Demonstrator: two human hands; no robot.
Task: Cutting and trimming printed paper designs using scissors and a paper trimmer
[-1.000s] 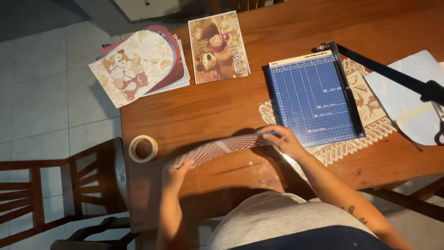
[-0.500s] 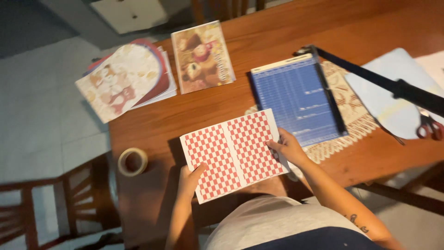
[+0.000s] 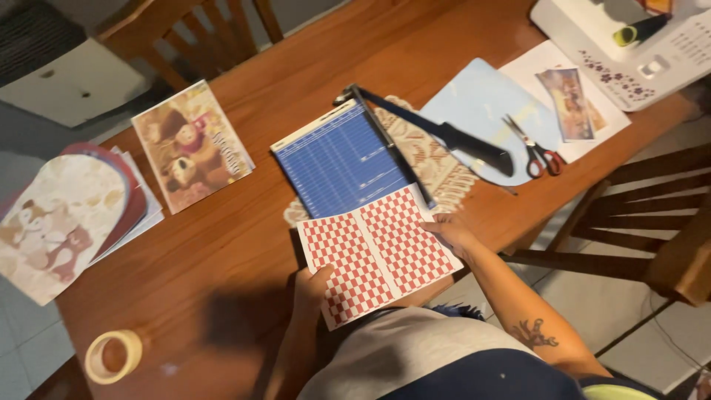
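over the table edge, checkered sheet [image 3: 378,252] long axis left-right, tilted

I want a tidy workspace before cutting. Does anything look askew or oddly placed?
The paper cutter sits crooked on the table, blade arm raised. Open scissors lie on loose papers.

- The person is wearing a sleeveless grey top, with a dark navy garment showing below it.
- Both forearms are showing bare, with no watch or rings visible on the left hand [image 3: 311,285] or right hand [image 3: 452,231].
- A dark tattoo is marking the right forearm.
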